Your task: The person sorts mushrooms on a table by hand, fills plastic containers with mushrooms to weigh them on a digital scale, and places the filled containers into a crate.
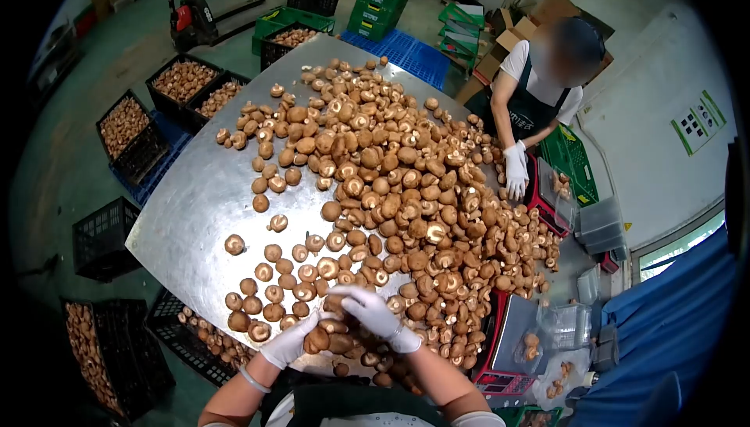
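Note:
Both of my hands wear white gloves and are close together at the near edge of a heap of brown mushrooms (406, 216). My left hand (291, 341) is curled against a mushroom (316, 340), its fingertips partly hidden among the caps. From the other side, my right hand (369, 314) bends its fingers over a mushroom (334, 303). More mushrooms lie between and beneath both hands. A loose group of mushrooms (273, 294) is spread just beyond my left hand on the metal table (195, 216).
A red scale (512, 341) stands at my right, near clear plastic boxes (569, 325). Across the table, a gloved co-worker (539, 83) reaches beside another scale (551, 196). Black crates of mushrooms (125, 126) line the left floor; another crate (172, 321) sits below the near table edge.

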